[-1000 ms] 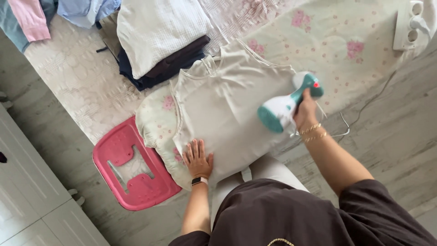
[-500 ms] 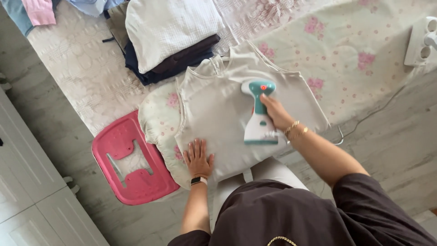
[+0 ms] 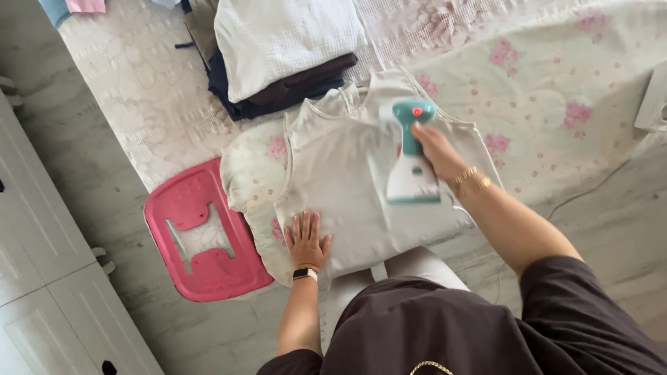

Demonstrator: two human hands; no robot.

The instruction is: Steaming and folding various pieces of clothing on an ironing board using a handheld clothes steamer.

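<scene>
A cream sleeveless top [image 3: 347,173] lies spread over a floral ironing cushion [image 3: 246,173]. My left hand [image 3: 306,239], with a dark watch at the wrist, lies flat with fingers apart on the top's lower left part. My right hand [image 3: 438,153], with gold bracelets, grips the teal handle of a white and teal handheld steamer [image 3: 411,167]. The steamer's flat face rests on the right side of the top, and a red light glows at the handle's end.
A pink plastic stand [image 3: 205,232] lies on the floor to the left of the cushion. Folded white and dark clothes [image 3: 281,52] are stacked on the floral bedspread [image 3: 556,76] beyond. White cabinet doors [image 3: 42,278] stand at the left, and a thin cord [image 3: 590,184] crosses the grey floor.
My right hand brought the steamer from the top's right edge onto the garment and set its face down on the fabric. My left hand stayed pressed on the top.
</scene>
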